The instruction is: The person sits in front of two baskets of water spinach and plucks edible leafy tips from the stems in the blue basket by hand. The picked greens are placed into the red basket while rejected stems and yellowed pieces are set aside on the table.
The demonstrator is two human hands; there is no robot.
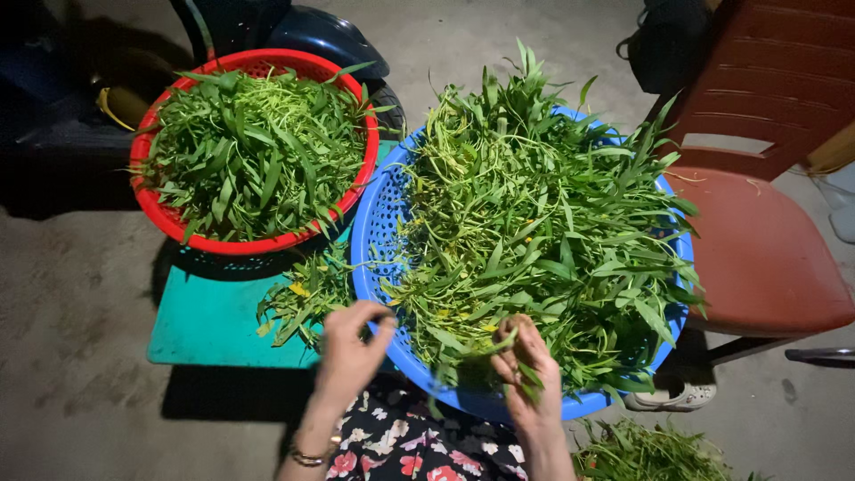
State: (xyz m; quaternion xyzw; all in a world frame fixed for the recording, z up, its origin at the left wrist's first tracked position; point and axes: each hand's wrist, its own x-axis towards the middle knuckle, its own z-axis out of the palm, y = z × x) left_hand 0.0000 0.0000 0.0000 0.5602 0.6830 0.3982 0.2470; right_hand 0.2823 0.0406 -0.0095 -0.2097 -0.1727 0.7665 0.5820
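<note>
Landmark: blue basket (378,223), a round perforated basin heaped with leafy green stems (543,232).

Hand state: the right hand (530,370) is closed around a few stems at the near rim of the blue basket. The left hand (352,347) is at the near left rim, thumb and fingertips pinched together; whether they grip anything cannot be told.

Risks:
- Stems overhang the far and right rims of the blue basket; pulling a tangled bunch may drag neighbours over the edge onto the ground.
- Loose greens (303,298) already lie left of the blue basket on a teal stool (214,325) and may slide off.

Appearance: long, thin, pale stalks with narrow pointed leaves, some yellowed pieces mixed in
</note>
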